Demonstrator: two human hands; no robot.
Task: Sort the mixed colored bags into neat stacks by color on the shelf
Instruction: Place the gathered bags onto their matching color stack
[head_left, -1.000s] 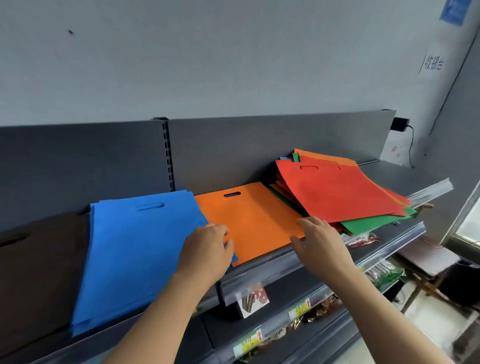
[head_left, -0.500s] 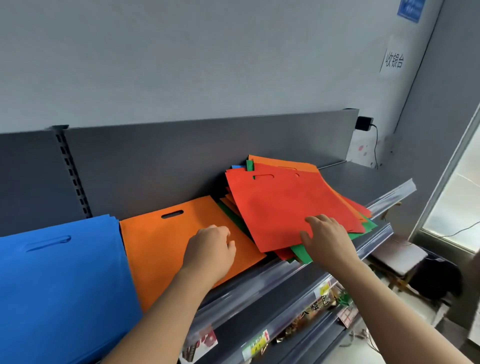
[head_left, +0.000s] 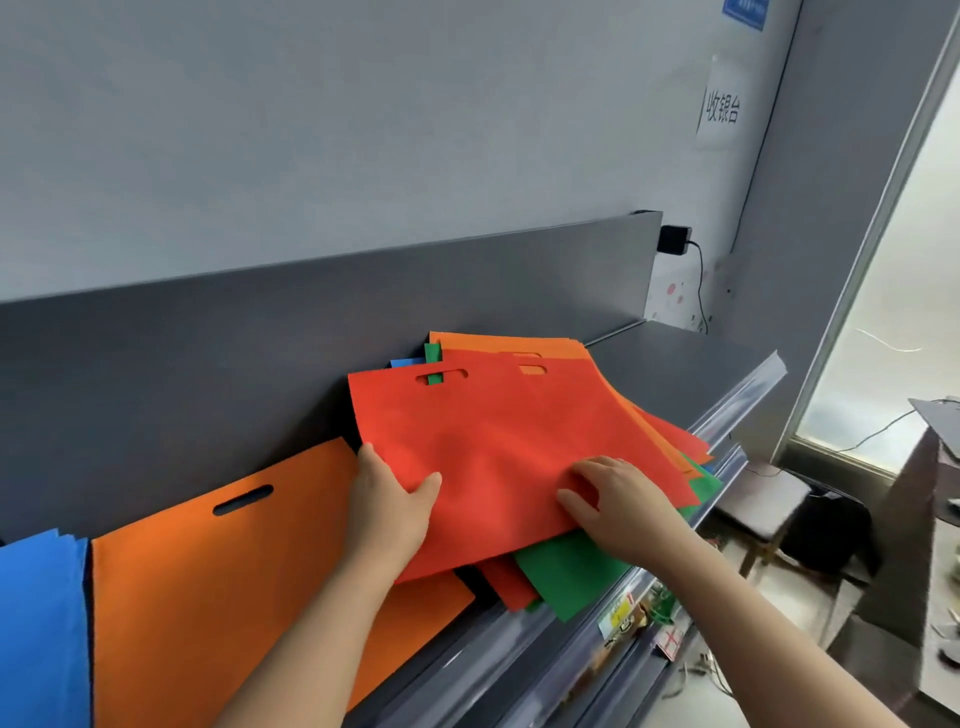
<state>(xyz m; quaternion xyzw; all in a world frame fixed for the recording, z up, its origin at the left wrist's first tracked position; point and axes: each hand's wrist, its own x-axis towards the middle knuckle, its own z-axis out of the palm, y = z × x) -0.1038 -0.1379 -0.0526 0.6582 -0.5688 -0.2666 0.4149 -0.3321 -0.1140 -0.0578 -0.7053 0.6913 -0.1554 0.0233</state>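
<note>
A red bag (head_left: 493, 431) lies on top of the mixed pile on the shelf, with orange (head_left: 509, 344), green (head_left: 566, 571) and blue (head_left: 405, 362) bags showing under it. My left hand (head_left: 392, 506) grips the red bag's left edge, thumb on top and fingers underneath. My right hand (head_left: 621, 501) pinches its lower front part. Left of the pile lies an orange bag (head_left: 218, 587), flat on the shelf, and beside it at the far left a blue stack (head_left: 39, 634).
The dark shelf (head_left: 670, 364) has a grey back panel and a clear plastic front rail (head_left: 748, 395). Lower shelves with price tags (head_left: 618, 616) hold packaged goods. A stool (head_left: 763, 504) and a table stand at the right by the window.
The view has swung right. My left hand left the orange bag and took the red bag's left edge; my right hand slid onto the red bag, which now lifts at the front.
</note>
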